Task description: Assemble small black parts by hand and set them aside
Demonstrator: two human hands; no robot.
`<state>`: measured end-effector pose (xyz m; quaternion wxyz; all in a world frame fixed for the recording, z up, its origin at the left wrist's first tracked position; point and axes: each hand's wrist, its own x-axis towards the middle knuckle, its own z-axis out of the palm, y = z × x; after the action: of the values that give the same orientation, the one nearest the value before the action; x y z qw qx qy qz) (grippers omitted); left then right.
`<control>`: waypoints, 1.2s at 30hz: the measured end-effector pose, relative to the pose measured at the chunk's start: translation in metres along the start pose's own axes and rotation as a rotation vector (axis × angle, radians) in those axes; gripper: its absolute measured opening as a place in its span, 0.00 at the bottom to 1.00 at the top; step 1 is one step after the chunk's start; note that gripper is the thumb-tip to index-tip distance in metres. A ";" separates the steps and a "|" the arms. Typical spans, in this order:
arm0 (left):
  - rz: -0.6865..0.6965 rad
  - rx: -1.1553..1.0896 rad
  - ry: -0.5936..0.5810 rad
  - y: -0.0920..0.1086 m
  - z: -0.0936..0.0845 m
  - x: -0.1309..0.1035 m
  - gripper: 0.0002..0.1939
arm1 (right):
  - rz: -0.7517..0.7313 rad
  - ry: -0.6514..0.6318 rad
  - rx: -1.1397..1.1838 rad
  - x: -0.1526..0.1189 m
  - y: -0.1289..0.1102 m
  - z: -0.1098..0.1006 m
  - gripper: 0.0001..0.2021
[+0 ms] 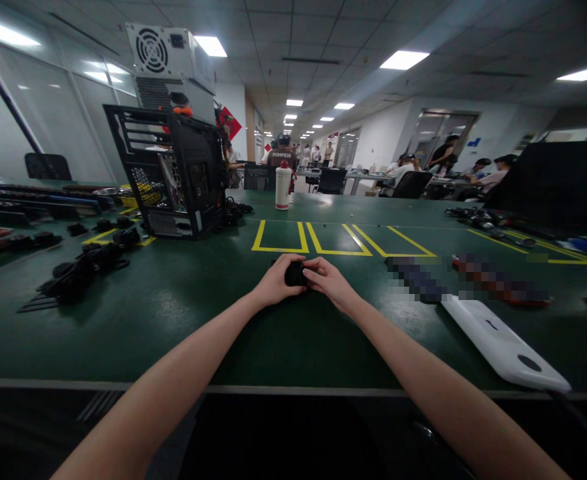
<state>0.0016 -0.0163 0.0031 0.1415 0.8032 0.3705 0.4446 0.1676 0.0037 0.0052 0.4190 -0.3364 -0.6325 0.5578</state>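
Observation:
A small black object (295,274) is held between both hands, just below the yellow tape marks near the middle of the green table (213,333). My left hand (277,281) is wrapped round its left side, with the thumb beneath. From the right, the fingers of my right hand (326,279) press on its right side. Too little of the object shows to tell what it is. Both forearms reach in over the table's front edge.
Left stands a black computer case (203,173) with a power supply (171,67) on top; black cables (86,270) lie before it. A white bottle (283,187) stands beyond the hands. On the right lie a white device (503,341) and blurred-out items. People sit farther back.

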 end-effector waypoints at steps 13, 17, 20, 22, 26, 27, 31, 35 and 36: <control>0.005 0.014 -0.010 0.001 -0.001 -0.001 0.30 | -0.063 -0.016 -0.019 0.004 0.002 -0.002 0.16; 0.012 0.028 -0.002 0.001 -0.001 -0.001 0.30 | -0.080 -0.033 -0.010 0.002 0.002 0.000 0.17; 0.017 0.033 0.004 0.000 -0.001 -0.001 0.30 | -0.045 -0.019 0.004 0.000 0.002 0.002 0.13; 0.015 0.026 0.006 0.000 -0.002 -0.001 0.31 | -0.018 -0.014 0.015 0.000 0.001 0.002 0.11; 0.011 0.006 0.007 0.001 -0.003 -0.001 0.30 | 0.028 0.001 0.046 0.001 0.001 0.003 0.14; 0.011 0.004 0.006 0.001 -0.003 -0.002 0.30 | 0.045 -0.001 0.057 0.001 0.001 0.003 0.15; 0.006 0.012 -0.005 0.000 -0.009 -0.005 0.30 | 0.057 -0.021 0.057 0.002 0.002 0.008 0.16; 0.004 0.027 0.002 -0.007 -0.021 -0.010 0.30 | -0.040 -0.061 -0.013 0.004 0.001 0.021 0.16; 0.001 0.029 0.004 -0.009 -0.025 -0.012 0.29 | -0.067 -0.069 -0.033 0.005 0.000 0.025 0.17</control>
<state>-0.0267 -0.0208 0.0048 0.1289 0.8045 0.3768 0.4407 0.1433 -0.0025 0.0050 0.4097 -0.3026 -0.6666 0.5443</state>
